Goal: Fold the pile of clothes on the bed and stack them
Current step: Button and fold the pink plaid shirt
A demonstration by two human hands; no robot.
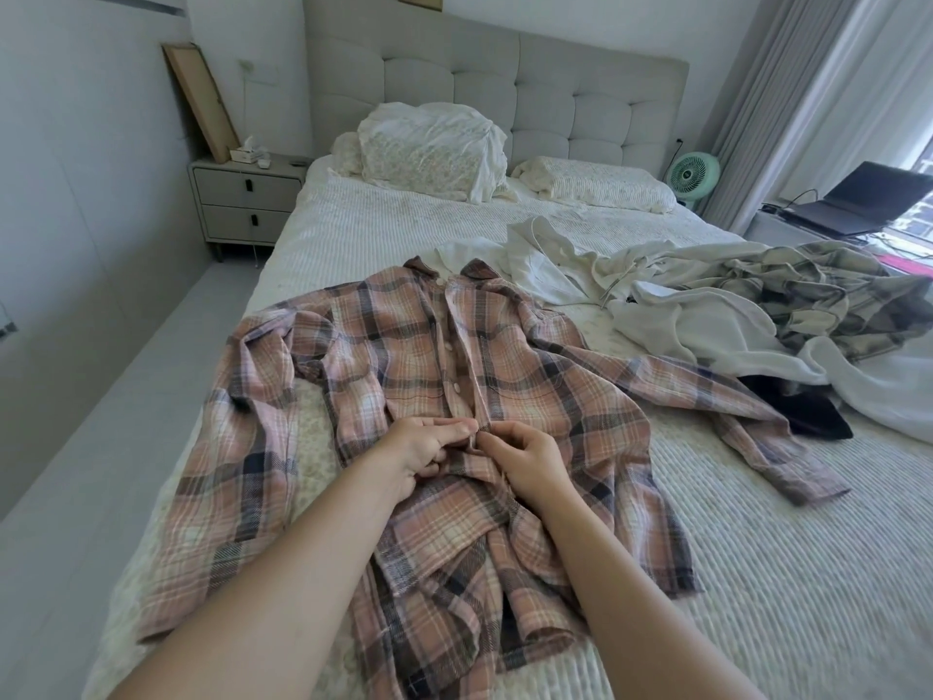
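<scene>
Pinching the button placket of the pink plaid shirt (404,346) with our left hand (419,449) and right hand (530,459) — it lies front-up on the bed (757,573).

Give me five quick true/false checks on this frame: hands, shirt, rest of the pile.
1. Both hands pinch the front placket of the pink plaid shirt. True: left hand and right hand meet at its middle.
2. The shirt is folded into a neat square. False: it lies spread out, sleeves extended.
3. A white hoodie lies right of the shirt. True.
4. The green fan sits on the nightstand. False: it stands at the bed's other side.
5. The laptop is closed. False: it is open.
</scene>
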